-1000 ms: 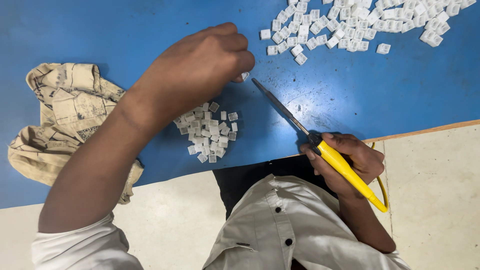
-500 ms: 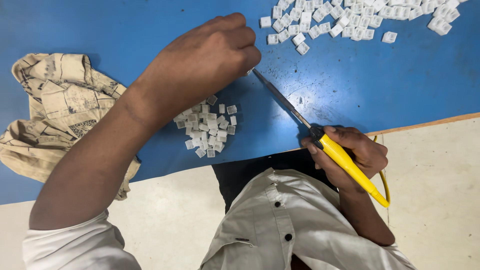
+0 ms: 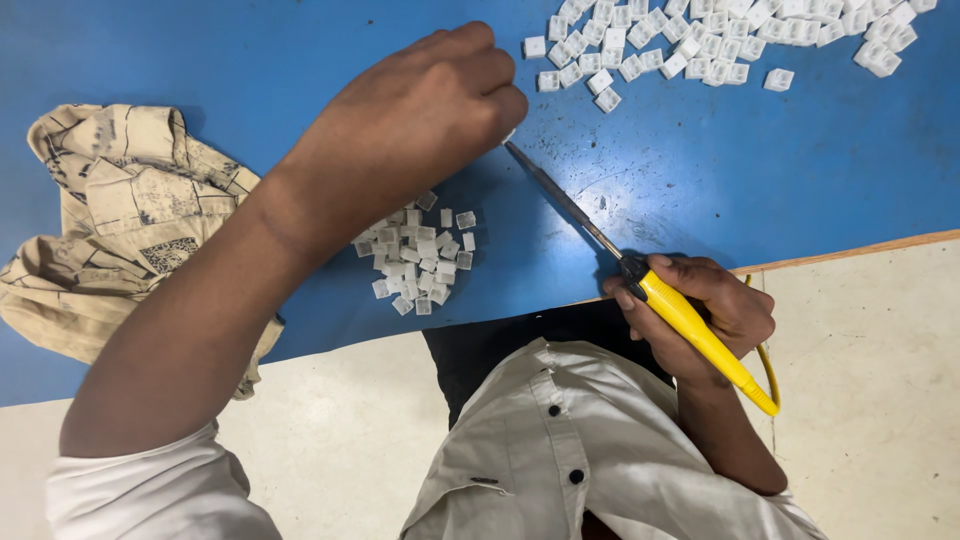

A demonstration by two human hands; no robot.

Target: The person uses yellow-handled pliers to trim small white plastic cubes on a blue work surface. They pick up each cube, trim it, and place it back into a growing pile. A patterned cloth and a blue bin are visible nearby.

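Note:
My left hand is closed over a small white plastic piece on the blue table; only a sliver of the piece shows under my fingers. My right hand grips a soldering iron by its yellow handle, near the table's front edge. The iron's dark metal tip points up-left and touches the white piece at my left fingertips. A small heap of white square pieces lies just below my left wrist.
A larger spread of white square pieces lies along the far right of the table. A crumpled beige patterned cloth sits at the left. The iron's yellow cord loops off the table edge over a pale floor.
The view has shifted slightly; my left hand stays closed over the piece and the iron's tip stays against it. The heaps have not moved.

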